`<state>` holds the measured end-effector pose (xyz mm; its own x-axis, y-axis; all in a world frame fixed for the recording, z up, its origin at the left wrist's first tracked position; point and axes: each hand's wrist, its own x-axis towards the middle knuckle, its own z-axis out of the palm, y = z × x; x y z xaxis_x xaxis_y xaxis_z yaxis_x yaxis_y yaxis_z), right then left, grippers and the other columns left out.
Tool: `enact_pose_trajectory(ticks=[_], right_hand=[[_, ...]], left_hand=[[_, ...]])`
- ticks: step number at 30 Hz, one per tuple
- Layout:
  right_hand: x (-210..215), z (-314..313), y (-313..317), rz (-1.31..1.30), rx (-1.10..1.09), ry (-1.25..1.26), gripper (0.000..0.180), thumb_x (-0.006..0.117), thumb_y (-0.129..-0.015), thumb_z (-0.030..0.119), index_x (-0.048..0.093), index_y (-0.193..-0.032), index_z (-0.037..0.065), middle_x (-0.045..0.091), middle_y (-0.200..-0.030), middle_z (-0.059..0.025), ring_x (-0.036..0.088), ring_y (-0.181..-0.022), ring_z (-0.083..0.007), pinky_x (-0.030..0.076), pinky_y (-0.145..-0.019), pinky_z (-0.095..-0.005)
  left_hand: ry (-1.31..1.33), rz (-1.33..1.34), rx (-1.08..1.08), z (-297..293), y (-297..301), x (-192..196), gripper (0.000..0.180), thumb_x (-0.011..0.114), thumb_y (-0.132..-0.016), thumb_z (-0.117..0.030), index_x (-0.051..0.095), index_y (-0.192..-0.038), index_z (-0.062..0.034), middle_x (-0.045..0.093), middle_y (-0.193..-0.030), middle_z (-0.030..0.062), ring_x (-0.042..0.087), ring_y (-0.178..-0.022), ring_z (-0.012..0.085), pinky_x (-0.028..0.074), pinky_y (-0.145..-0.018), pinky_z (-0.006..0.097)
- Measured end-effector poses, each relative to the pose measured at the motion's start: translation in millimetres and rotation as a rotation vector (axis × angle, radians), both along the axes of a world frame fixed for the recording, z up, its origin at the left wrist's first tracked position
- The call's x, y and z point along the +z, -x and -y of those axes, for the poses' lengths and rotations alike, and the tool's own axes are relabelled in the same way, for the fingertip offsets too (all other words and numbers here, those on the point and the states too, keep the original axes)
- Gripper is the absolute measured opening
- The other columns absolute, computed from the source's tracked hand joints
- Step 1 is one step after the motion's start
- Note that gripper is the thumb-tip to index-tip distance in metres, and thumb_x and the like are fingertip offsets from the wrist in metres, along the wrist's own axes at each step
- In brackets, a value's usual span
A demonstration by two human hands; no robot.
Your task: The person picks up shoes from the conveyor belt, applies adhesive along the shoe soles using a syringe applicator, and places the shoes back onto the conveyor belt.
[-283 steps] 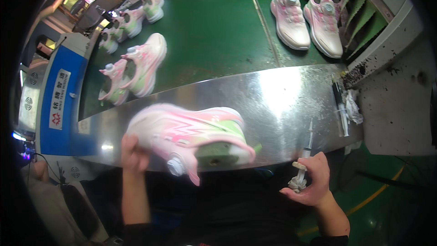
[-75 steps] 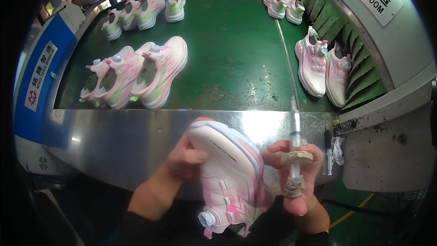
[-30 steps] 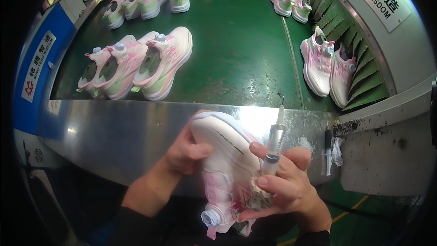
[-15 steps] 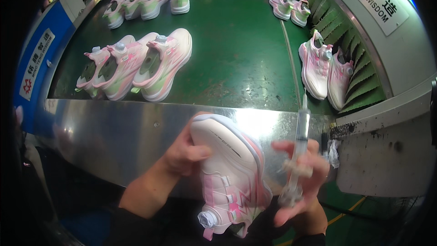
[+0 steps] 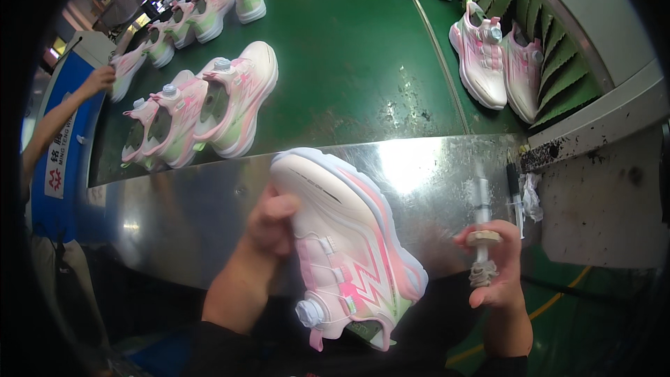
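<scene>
A pink and white sneaker (image 5: pixel 342 237) is gripped at its toe by my left hand (image 5: pixel 271 220), whose fingers are partly hidden behind the shoe. Its toe points away from me, its side and sole edge face up to the right, and a pale dial sits on its tongue. To the right of the shoe, apart from it, my right hand (image 5: pixel 506 258) holds a clear syringe (image 5: pixel 482 220) with its tip pointing away. Cream-coloured wrapping surrounds the syringe's flange and plunger end. Both hands are over the near side of a metal ledge (image 5: pixel 174 216).
A green conveyor belt (image 5: pixel 335 70) lies beyond the ledge. Similar sneakers (image 5: pixel 241 98) stand at its left, others (image 5: pixel 481 56) at its right beside green flaps (image 5: pixel 562 77). A black pen (image 5: pixel 514 189) and crumpled white wrap (image 5: pixel 532 199) are at right. Another person's hand (image 5: pixel 98 78) touches a far-left shoe.
The syringe and my right hand have moved right, away from the shoe. The held shoe has shifted slightly left and away. Another person's arm has appeared at left. The view has shifted.
</scene>
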<state>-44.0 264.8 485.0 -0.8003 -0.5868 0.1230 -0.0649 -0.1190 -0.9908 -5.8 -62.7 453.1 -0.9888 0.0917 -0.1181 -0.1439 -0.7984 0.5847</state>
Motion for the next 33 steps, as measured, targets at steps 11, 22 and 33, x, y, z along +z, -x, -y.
enact_pose_trajectory(ticks=[11, 22, 33], right_hand=[[0.8, -52.3, -33.8, 0.112, -0.357, -0.353, 0.08, 0.078, -0.065, 0.051, 0.046, -0.115, -0.004, 0.056, -0.094, -0.007, 0.058, -0.082, -0.0137, 0.048, -0.074, -0.027], [-2.9, -43.2, -32.1, 0.071, -0.45, -0.384, 0.086, 0.077, -0.065, 0.054, 0.043, -0.119, -0.004, 0.056, -0.095, -0.0066, 0.057, -0.086, -0.0142, 0.046, -0.077, -0.0272], [43.4, 21.0, -45.5, 0.116, 0.0, 0.333, 0.073, 0.063, -0.074, 0.063, 0.041, -0.107, 0.002, 0.058, -0.078, -0.0179, 0.055, -0.061, -0.0218, 0.042, -0.05, -0.0296]], left_hand=[[-0.08, -0.017, -0.05, 2.5, 4.4, -0.3, 0.054, 0.061, -0.073, -0.015, 0.046, -0.123, 0.0016, 0.057, -0.115, 0.0182, 0.06, -0.103, 0.0283, 0.05, -0.088, 0.04], [-0.027, -0.023, -0.01, 2.8, -3.5, 3.5, 0.06, 0.067, -0.067, -0.013, 0.045, -0.121, -0.0011, 0.057, -0.112, 0.0148, 0.058, -0.103, 0.0251, 0.048, -0.089, 0.037], [0.098, -0.153, -0.002, 7.9, -13.5, -2.6, 0.068, 0.072, -0.06, -0.013, 0.042, -0.121, -0.0038, 0.054, -0.11, 0.0108, 0.054, -0.103, 0.021, 0.044, -0.089, 0.034]])
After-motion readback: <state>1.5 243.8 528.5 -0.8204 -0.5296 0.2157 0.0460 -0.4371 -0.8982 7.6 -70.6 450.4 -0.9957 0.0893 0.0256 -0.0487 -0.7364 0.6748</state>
